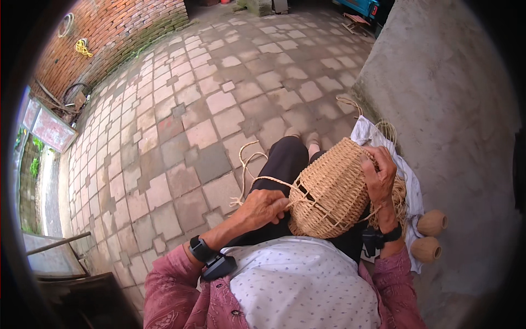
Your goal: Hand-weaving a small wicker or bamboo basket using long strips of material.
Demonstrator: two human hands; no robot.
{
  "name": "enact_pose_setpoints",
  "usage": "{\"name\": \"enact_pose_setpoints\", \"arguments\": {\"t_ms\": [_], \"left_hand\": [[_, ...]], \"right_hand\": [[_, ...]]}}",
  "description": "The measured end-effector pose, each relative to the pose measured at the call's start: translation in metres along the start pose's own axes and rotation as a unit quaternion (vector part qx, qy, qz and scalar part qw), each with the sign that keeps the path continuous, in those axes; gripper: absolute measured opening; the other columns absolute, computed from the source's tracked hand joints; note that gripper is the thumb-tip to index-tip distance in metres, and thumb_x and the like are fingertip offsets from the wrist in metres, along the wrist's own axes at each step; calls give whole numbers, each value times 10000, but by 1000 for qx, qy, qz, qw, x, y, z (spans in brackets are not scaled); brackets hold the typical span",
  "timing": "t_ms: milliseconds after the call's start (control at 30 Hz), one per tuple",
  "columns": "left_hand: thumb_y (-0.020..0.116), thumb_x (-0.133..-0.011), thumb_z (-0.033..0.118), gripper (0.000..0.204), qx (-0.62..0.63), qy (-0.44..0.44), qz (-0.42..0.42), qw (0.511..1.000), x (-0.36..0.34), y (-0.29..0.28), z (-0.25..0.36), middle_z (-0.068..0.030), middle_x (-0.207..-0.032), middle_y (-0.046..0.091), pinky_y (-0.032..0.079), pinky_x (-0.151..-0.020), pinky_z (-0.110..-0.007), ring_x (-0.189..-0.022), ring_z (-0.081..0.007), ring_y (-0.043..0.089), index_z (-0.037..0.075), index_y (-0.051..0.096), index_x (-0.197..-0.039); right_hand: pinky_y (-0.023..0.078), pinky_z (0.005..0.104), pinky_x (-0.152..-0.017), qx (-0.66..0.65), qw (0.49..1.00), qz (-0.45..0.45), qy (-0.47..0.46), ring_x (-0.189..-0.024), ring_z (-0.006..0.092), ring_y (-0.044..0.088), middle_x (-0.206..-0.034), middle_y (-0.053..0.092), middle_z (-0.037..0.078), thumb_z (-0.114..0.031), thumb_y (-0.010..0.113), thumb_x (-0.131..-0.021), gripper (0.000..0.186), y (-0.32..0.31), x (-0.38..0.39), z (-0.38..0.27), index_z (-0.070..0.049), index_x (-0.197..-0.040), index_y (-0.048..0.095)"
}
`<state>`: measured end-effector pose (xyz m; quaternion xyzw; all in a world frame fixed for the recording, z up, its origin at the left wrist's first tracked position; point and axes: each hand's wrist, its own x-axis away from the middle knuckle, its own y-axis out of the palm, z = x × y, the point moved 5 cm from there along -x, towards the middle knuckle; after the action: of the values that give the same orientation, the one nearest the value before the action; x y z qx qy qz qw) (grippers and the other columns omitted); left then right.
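A tan woven straw basket (331, 186) lies tilted across my lap, its wall made of twisted cord rows. At its left end my left hand (266, 209) pinches a strand of straw cord (274, 180) close to the weave. Loose lengths of that cord trail out to the left over my dark trousers. My right hand (379, 174) grips the basket's far right end, thumb on the outside; some of its fingers are hidden behind the rim.
Beside my right arm, a white cloth (412, 205) lies with a bundle of cord (402, 200). Two small tan pots (426, 249) stand by the grey wall (460, 137). Paving (181, 142) stretches ahead to a brick wall (115, 27) at far left.
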<state>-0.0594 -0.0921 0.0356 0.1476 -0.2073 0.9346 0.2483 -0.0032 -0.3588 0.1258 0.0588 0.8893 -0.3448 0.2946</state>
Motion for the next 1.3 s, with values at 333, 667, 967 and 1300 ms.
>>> {"name": "enact_pose_setpoints", "arguments": {"t_ms": [333,667,967,1300], "left_hand": [[620,-964,235,179,457,-25,62,887,-38,6,-20,20,-788,606,526,-509,-215,-618,-77,593,62,630,-1010],[588,-991,242,192,310,81,32,947,-35,-3,1,13,-900,621,501,-746,-214,-792,-59,568,53,611,-1014],[556,-1010,220,222,143,221,86,961,-33,12,34,-35,-914,661,510,-715,-245,-777,-78,593,1,594,-1009],[738,-834,181,364,12,100,131,986,-42,6,35,-69,-772,703,512,-628,-288,-711,-134,652,21,550,-1100]], "right_hand": [[448,389,-723,-12,1000,8,-23,-766,299,546,-811,577,138,-112,617,-844,188,-3,3,-4,29,-966,649],[434,344,-707,-65,998,24,-4,-746,227,534,-791,573,107,-93,583,-848,167,-2,9,9,34,-946,631],[472,307,-777,-135,983,-51,110,-830,197,605,-876,644,112,-230,587,-923,257,43,-13,49,16,-990,616],[493,379,-751,-85,990,-15,109,-838,276,624,-889,658,123,-207,643,-886,191,53,-9,48,-28,-951,641]]}}
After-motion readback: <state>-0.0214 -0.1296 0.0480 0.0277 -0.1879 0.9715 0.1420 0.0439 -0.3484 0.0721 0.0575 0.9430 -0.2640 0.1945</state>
